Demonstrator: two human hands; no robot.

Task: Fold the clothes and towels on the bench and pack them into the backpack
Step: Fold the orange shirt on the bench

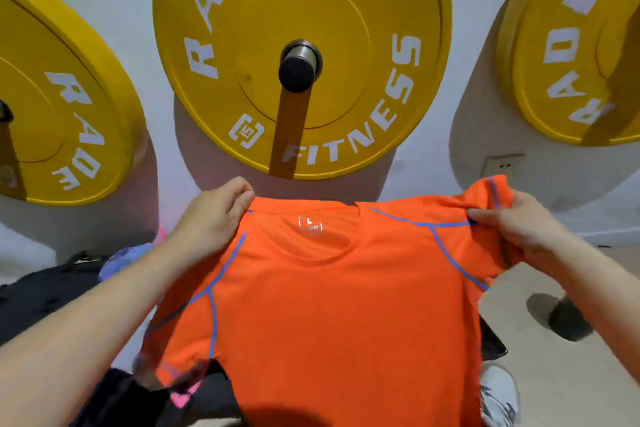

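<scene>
Partly cropped orange shirt (329, 288), shoulders held by left hand (211, 215), right hand (512, 225)

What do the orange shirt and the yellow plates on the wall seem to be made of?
Shirt: likely a thin synthetic sports knit, matte, with blue stitched seams and a printed neck label. Plates: probably rubber or plastic, smooth with a dull sheen and white lettering.

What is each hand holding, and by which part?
Both hold the orange shirt, spread out in front: left hand pinches the shoulder edge beside the collar, right hand grips the opposite shoulder at the sleeve seam.
</scene>
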